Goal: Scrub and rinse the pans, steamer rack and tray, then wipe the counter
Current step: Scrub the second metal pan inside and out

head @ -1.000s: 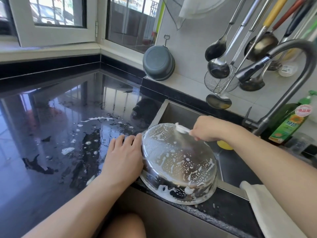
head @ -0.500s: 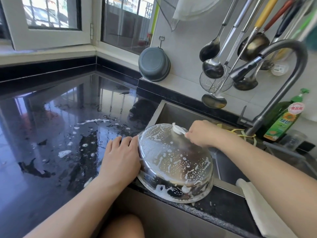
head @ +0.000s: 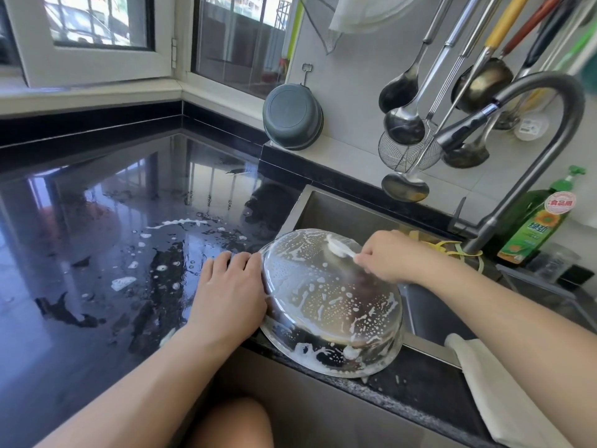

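Head view: 1 steel pan (head: 332,305), upturned on the sink edge, is soapy. Left hand (head: 229,292) lies flat against its rim; right hand (head: 384,257) grips what looks like a brush (head: 339,248). Rinsing, other items and the wet counter (head: 97,221) remain.

The pan (head: 329,305) lies upside down on the desk (head: 97,253) edge, just left of the sink (head: 349,211). The tap (head: 517,150) stands behind the sink, the soap bottle (head: 533,227) right of it.
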### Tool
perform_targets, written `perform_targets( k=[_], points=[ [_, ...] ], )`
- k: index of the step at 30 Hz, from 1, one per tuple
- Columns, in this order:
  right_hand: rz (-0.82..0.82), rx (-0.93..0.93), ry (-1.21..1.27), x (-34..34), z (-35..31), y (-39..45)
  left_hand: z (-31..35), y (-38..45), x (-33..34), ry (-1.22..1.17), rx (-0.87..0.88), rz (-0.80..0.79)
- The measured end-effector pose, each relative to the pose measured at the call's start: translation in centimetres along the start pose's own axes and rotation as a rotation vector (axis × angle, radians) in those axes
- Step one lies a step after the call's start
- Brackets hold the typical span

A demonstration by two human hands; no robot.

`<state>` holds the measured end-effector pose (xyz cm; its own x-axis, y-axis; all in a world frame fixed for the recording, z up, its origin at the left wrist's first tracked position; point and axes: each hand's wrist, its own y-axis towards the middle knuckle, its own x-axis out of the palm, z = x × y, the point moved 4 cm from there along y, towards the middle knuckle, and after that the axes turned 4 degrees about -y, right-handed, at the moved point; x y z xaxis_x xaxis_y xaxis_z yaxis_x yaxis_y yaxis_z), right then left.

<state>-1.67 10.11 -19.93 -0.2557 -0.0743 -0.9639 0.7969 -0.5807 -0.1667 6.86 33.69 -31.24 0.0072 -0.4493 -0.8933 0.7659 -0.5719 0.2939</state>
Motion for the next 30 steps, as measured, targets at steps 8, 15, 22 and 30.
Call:
perform_targets(
  k=[8,15,22,30],
  points=[
    [-0.007,-0.053,-0.015,0.0,-1.3,-0.1,0.0,-0.1,-0.1,0.01,0.0,0.006],
    [-0.026,-0.124,-0.048,0.6,-2.8,-1.9,0.0,-0.2,-0.3,0.007,0.013,0.02],
    [0.022,-0.088,-0.155,-0.2,-2.0,-1.4,0.0,-0.2,-0.3,0.016,0.016,0.009],
    [0.063,-0.074,-0.119,-0.9,-2.6,-1.0,0.1,-0.2,-0.3,-0.009,0.016,0.027]
  ],
)
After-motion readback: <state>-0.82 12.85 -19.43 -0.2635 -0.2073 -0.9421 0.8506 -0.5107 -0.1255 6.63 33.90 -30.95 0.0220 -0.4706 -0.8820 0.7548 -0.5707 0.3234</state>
